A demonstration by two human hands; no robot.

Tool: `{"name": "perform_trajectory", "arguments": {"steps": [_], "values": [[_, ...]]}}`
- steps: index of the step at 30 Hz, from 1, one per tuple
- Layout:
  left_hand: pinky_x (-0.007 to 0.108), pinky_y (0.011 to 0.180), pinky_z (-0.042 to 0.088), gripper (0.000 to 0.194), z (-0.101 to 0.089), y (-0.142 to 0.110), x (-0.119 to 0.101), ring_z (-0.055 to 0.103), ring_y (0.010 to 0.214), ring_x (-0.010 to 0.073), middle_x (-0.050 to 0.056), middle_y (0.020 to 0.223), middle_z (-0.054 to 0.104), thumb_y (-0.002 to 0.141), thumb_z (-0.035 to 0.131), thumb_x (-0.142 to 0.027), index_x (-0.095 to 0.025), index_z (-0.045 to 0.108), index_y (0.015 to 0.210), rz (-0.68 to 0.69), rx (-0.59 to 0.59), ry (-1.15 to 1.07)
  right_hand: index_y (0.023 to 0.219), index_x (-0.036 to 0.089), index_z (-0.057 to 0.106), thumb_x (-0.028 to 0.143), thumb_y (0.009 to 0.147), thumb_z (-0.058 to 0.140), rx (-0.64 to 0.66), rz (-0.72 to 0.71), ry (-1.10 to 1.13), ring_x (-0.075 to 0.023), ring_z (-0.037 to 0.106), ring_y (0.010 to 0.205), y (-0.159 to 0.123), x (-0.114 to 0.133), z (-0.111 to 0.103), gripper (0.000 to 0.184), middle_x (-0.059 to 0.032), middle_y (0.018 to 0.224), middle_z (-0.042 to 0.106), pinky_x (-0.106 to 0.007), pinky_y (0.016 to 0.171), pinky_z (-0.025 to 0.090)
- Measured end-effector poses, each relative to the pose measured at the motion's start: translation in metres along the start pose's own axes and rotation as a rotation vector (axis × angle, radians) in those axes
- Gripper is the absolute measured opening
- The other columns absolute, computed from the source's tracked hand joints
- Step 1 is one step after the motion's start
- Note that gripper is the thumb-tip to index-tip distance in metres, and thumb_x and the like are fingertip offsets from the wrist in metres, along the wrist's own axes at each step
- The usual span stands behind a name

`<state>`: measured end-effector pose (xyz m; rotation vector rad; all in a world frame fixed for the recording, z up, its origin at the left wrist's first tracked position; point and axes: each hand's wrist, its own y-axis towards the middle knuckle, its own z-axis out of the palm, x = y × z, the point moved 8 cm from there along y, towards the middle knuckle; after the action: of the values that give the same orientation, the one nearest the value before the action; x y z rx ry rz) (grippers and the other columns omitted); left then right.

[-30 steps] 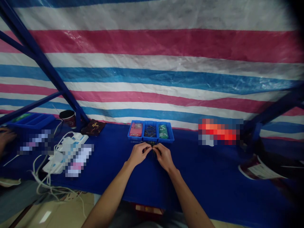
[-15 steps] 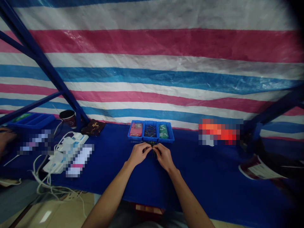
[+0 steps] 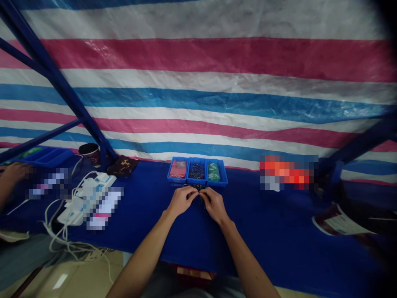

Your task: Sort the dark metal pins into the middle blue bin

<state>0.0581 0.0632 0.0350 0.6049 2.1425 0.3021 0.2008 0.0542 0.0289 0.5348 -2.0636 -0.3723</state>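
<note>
My left hand and my right hand meet fingertip to fingertip just in front of the blue bins. Both are closed in a pinch. Whatever lies between the fingertips is too small to make out. Around and beneath them is a small heap of thin dark pieces, like pins or screws, partly hidden by the fingers. Similar thin dark pieces fill the middle blue bin. The left bin contains a pink packet, and the right bin has green-and-white packets.
On the left are a white power strip with tangled cables, a brown packet, a dark cup and another blue tray. Another person's hand is at far left. A paper tub stands right on the blue table.
My hands keep nearly the same pinched pose in the same place. At far left, the other person's hand has moved further into view.
</note>
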Motion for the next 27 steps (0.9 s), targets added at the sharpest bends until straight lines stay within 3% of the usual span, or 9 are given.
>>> {"name": "perform_trajectory", "arguments": {"steps": [12, 19, 27], "values": [[0.026, 0.072, 0.049, 0.019, 0.0017, -0.0011, 0.0025, 0.064, 0.072, 0.0154, 0.004, 0.084, 0.072, 0.096, 0.057, -0.030, -0.019, 0.073, 0.093, -0.001, -0.007, -0.008, 0.095, 0.024, 0.068, 0.031, 0.102, 0.046, -0.006, -0.002, 0.007, -0.0193, 0.066, 0.079, -0.0001, 0.0022, -0.0016, 0.024, -0.0043, 0.087, 0.067, -0.029, 0.073, 0.050], [0.025, 0.071, 0.048, 0.020, 0.0010, -0.0004, 0.0035, 0.064, 0.072, 0.0153, 0.004, 0.084, 0.072, 0.096, 0.057, -0.031, -0.019, 0.073, 0.094, -0.002, -0.017, -0.017, 0.106, 0.024, 0.068, 0.032, 0.102, 0.047, -0.006, 0.001, 0.007, -0.0200, 0.066, 0.083, 0.0000, 0.0028, -0.0015, 0.022, -0.0053, 0.093, 0.068, -0.030, 0.075, 0.049], [0.025, 0.071, 0.047, 0.023, 0.0002, -0.0008, -0.0034, 0.062, 0.072, 0.0148, 0.005, 0.085, 0.072, 0.098, 0.055, -0.032, -0.018, 0.073, 0.094, 0.014, 0.019, -0.026, 0.085, 0.021, 0.063, 0.031, 0.103, 0.044, 0.011, 0.003, -0.076, -0.0170, 0.062, 0.073, -0.0005, 0.0002, -0.0003, 0.028, -0.0034, 0.080, 0.064, -0.027, 0.068, 0.044]]}}
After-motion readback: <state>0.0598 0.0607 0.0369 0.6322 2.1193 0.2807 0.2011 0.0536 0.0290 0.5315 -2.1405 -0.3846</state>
